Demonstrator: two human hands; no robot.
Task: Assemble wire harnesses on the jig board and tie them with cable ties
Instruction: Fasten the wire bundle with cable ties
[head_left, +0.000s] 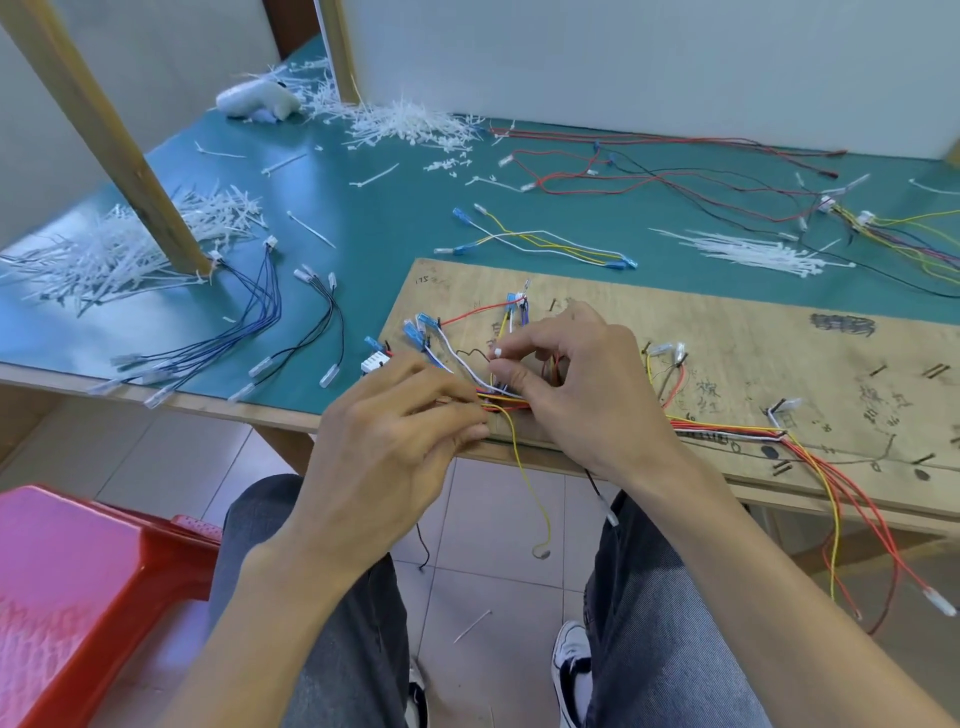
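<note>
A wooden jig board (737, 338) with nails and handwritten marks lies on the green bench. A bundle of red, yellow, white and black wires (506, 402) runs along its near edge, with blue terminals (418, 330) fanned out at the left end. My left hand (400, 441) grips the bundle at the board's front edge. My right hand (576, 374) pinches a small white cable tie (497, 353) between thumb and forefinger just above the bundle. A yellow wire (524, 478) hangs down over the edge.
Heaps of white cable ties lie at the left (130, 249), at the back (415, 124) and at the right (753, 252). Loose harnesses: blue wires (249, 317), black wires (322, 332), red wires (649, 171). A wooden post (119, 150) stands left. A red stool (78, 597) sits low left.
</note>
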